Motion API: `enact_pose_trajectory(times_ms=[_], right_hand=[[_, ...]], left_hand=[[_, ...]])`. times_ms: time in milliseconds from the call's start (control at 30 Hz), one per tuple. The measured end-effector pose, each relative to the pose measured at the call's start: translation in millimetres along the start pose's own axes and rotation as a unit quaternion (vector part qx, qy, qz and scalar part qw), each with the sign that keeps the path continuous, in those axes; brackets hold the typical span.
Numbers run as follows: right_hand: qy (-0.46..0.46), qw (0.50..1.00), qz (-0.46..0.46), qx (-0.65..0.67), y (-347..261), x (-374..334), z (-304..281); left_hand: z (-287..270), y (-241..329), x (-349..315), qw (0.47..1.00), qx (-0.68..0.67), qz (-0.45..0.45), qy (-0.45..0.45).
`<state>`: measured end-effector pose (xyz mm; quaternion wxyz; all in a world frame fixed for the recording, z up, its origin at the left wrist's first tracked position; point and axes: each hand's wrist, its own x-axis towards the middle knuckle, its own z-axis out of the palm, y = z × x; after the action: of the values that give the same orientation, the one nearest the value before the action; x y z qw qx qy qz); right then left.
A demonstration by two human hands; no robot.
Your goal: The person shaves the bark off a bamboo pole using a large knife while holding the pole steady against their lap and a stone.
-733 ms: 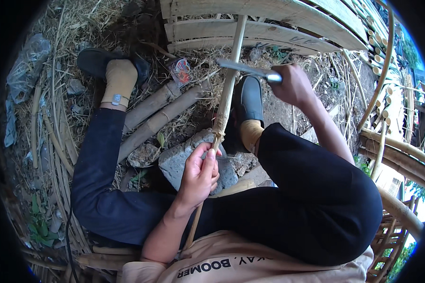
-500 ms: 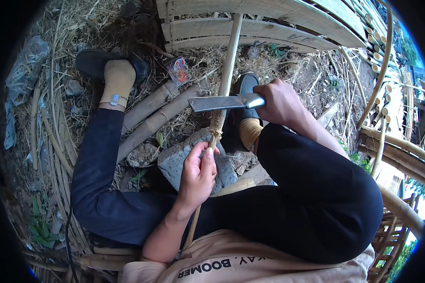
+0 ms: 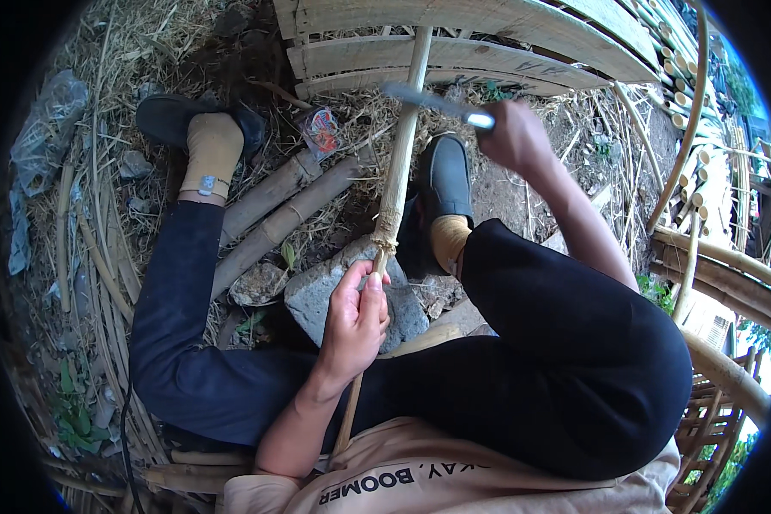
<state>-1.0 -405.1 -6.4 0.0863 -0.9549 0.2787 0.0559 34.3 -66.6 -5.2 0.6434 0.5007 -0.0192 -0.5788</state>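
A long pale wooden stick runs from my lap up to the wooden slats at the far side. My left hand is closed round its thin near part, just below a frayed ring of shavings. In my right hand is the handle of a large knife, its blade smeared by motion. The blade lies across the far part of the stick in this view; whether it touches the wood I cannot tell. Beneath the stick, beyond my left hand, sits a grey stone block.
A slatted wooden panel stands at the far side. Bamboo poles lie between my legs, near a crumpled wrapper. Cut bamboo is stacked at the far right. Dry straw and clear plastic cover the left ground.
My right hand has moved the knife away from me along the stick, from near the frayed ring toward the slats. My left hand keeps its grip, and the stick has shifted slightly left.
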Motion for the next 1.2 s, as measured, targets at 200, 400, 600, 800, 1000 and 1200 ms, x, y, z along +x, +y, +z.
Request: enact_pose_trajectory(times_ms=[200, 400, 600, 800, 1000, 1200], right_hand=[[0.026, 0.999, 0.008, -0.029, 22.8, 6.3, -3.0], [-0.01, 0.995, -0.055, 0.077, -7.3, -34.3, -4.0], [-0.086, 0.983, -0.146, 0.066, -37.5, -53.7, -0.3], [-0.076, 0.984, -0.128, 0.093, -38.1, -48.4, 12.1], [-0.01, 0.997, -0.059, 0.057, -17.2, -31.4, 21.1], [0.02, 0.999, 0.037, 0.013, 35.1, 8.2, 6.2]], left_hand=[[-2.3, 3.2, -0.1, 0.999, -0.036, -0.029, -0.007], [-7.8, 6.0, 0.7, 0.994, -0.09, -0.056, -0.006], [-8.0, 5.9, 2.6, 0.994, -0.094, -0.057, -0.014], [-5.9, 6.8, 0.1, 0.996, -0.073, -0.053, -0.015], [-4.6, 6.6, -1.8, 0.995, -0.078, -0.05, -0.022], [-5.3, 8.6, -0.9, 0.995, -0.083, -0.059, -0.023]])
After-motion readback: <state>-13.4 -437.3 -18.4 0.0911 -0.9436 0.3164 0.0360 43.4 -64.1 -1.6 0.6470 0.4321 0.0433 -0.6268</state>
